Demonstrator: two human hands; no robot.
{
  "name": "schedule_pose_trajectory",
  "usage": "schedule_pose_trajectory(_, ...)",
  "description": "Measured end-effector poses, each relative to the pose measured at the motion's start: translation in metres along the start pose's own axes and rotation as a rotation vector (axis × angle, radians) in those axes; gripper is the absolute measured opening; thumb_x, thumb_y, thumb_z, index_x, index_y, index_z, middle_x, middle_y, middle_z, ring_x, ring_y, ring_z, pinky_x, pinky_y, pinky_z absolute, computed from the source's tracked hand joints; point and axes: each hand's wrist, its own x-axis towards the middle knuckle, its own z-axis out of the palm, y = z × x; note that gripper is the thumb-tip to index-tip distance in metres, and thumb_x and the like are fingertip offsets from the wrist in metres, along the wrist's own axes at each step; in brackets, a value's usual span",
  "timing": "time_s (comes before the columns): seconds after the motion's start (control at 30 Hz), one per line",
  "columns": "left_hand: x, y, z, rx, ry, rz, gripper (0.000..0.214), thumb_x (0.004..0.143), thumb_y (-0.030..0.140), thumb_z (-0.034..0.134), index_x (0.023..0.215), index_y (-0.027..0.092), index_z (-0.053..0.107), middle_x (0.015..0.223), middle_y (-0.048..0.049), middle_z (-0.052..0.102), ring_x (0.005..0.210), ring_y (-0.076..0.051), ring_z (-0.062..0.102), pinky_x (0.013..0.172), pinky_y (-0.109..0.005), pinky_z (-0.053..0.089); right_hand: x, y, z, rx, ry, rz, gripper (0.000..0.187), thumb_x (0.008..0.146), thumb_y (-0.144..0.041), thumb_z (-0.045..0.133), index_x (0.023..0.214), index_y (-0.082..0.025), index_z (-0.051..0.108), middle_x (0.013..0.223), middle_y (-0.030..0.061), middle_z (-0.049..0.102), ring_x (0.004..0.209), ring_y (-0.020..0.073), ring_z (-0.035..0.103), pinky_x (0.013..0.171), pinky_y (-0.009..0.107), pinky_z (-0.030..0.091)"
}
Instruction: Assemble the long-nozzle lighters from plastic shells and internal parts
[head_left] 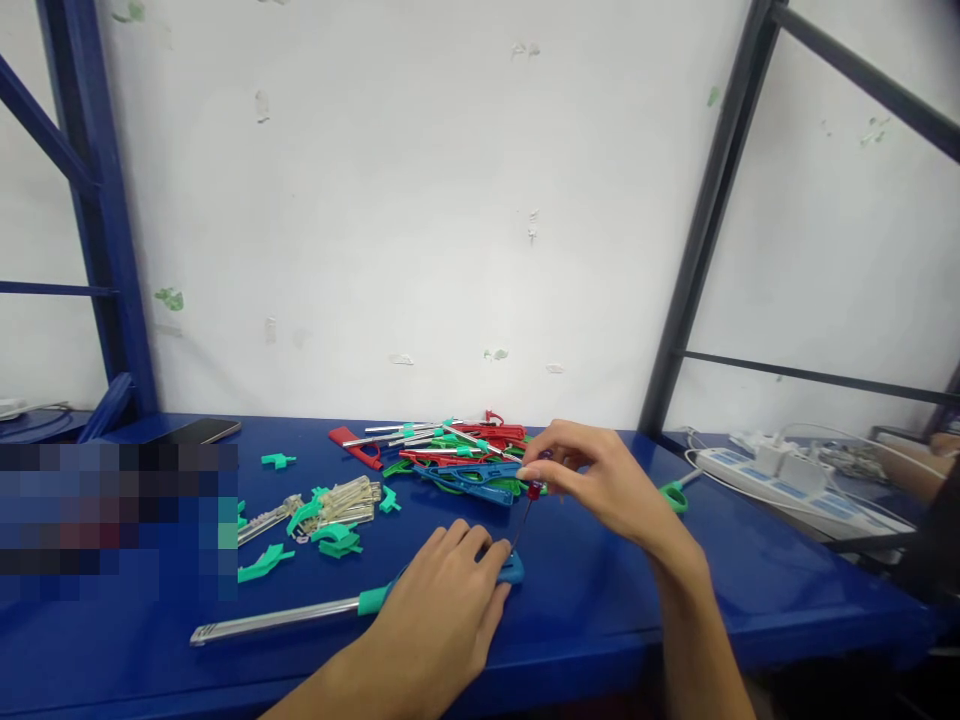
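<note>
My left hand [442, 610] is closed over a blue plastic handle [513, 569], pressing it against the table. Out of that handle, through a green collar [372, 600], a flat silver metal bar [277, 622] extends to the left. My right hand [600, 480] pinches a small screwdriver [534, 490] by its dark red handle. Its thin shaft slants down, and the tip meets the blue handle's right end, close to my left fingertips. Whether a screw sits under the tip is too small to see.
Behind my hands lies a pile of red, blue and green plastic handles [480, 480] with metal bars. Clear plastic pieces [352, 500] and green parts [264, 562] lie left. A phone [199, 431] is at the back; a power strip [795, 490] is right. Pixels cover the far left.
</note>
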Motion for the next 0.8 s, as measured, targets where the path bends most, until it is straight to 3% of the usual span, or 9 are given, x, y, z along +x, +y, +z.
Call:
schedule_pose_trajectory(0.1,0.0,0.0,0.001,-0.001,0.001,-0.001,0.037,0.107,0.021,0.047,0.14,0.02,0.064,0.129,-0.0118,0.07,0.118,-0.034,0.065,0.109,-0.059,0.052,-0.006,0.0,-0.008,0.069,-0.095,-0.01,0.024,0.102,-0.042,0.065,0.108,-0.027,0.083,0.111,0.006,0.079,0.084,0.0187,0.07,0.068,0.029,0.058)
schedule_pose_trajectory(0.17,0.0,-0.001,0.002,0.001,0.006,0.004,0.038,0.107,0.022,0.047,0.141,0.02,0.064,0.129,-0.0122,0.069,0.118,-0.034,0.065,0.109,-0.06,0.052,-0.008,0.0,-0.011,0.097,-0.14,-0.017,0.028,0.106,-0.039,0.059,0.118,-0.028,0.081,0.114,0.0062,0.08,0.086,0.0191,0.072,0.072,0.03,0.059)
schedule_pose_trajectory(0.33,-0.001,-0.005,0.007,-0.009,0.026,0.016,0.036,0.106,0.022,0.047,0.137,0.02,0.066,0.127,-0.0124,0.07,0.117,-0.035,0.065,0.107,-0.06,0.053,-0.006,0.0,-0.005,0.057,-0.049,0.001,0.016,0.095,-0.039,0.076,0.096,-0.025,0.082,0.09,0.0033,0.081,0.07,0.0173,0.067,0.064,0.029,0.053)
schedule_pose_trajectory(0.43,-0.001,-0.005,0.008,-0.013,0.026,0.014,0.038,0.106,0.021,0.046,0.138,0.02,0.065,0.127,-0.0126,0.07,0.116,-0.035,0.065,0.107,-0.06,0.053,-0.002,-0.001,0.002,-0.023,0.047,0.032,0.026,0.084,-0.046,0.086,0.082,-0.023,0.074,0.068,-0.0005,0.072,0.06,0.0155,0.059,0.056,0.028,0.046)
schedule_pose_trajectory(0.53,0.0,-0.005,0.006,-0.016,-0.006,-0.004,0.038,0.105,0.02,0.045,0.138,0.02,0.065,0.129,-0.0132,0.069,0.119,-0.036,0.065,0.108,-0.06,0.053,-0.001,-0.003,0.005,-0.066,0.083,0.04,0.035,0.082,-0.048,0.087,0.075,-0.022,0.065,0.066,-0.0018,0.068,0.059,0.0145,0.058,0.055,0.027,0.043)
schedule_pose_trajectory(0.8,0.003,-0.002,-0.003,-0.013,-0.07,-0.028,0.042,0.104,0.019,0.048,0.142,0.021,0.064,0.133,-0.013,0.07,0.121,-0.036,0.065,0.107,-0.06,0.053,-0.001,0.0,0.001,0.125,-0.017,0.035,0.017,0.091,-0.04,0.08,0.099,-0.025,0.078,0.079,-0.0008,0.074,0.057,0.0136,0.064,0.058,0.026,0.054)
